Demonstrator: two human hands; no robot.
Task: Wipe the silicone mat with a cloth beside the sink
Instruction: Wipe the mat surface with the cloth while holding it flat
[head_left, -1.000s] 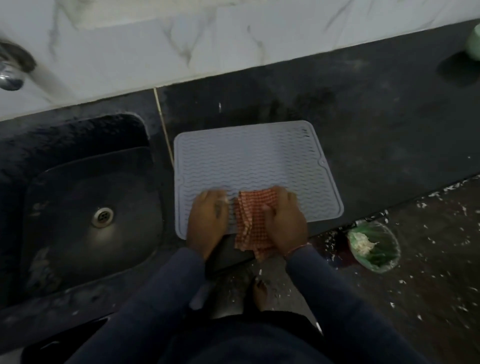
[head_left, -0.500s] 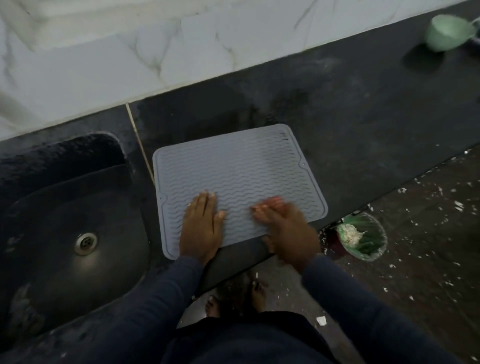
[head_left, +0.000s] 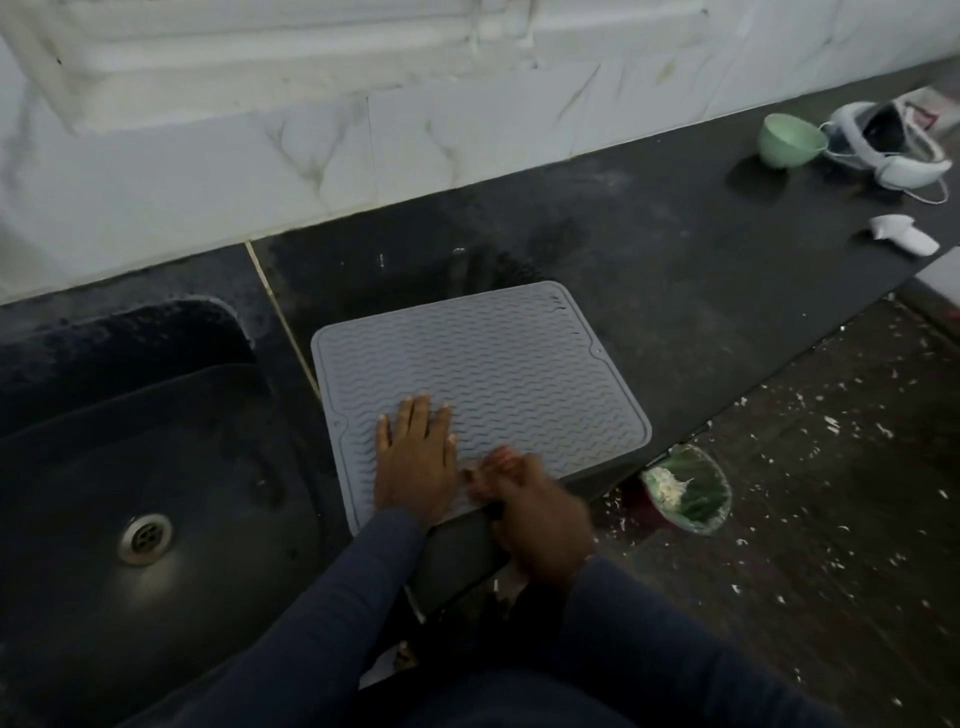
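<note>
Silicone mat (head_left: 498, 374) lies on the dark bench (head_left: 675, 270), at 3 o'clock from the sink (head_left: 130, 441). My left hand (head_left: 413, 462) presses it, fingers flat, holding nothing; my right hand (head_left: 540, 519) blurs at its near edge, curled on the cloth (head_left: 498, 462).

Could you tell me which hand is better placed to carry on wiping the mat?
The right hand: it is bunched over the cloth at the silicone mat's near edge. The left hand lies flat on the mat, apparently steadying it.
</note>
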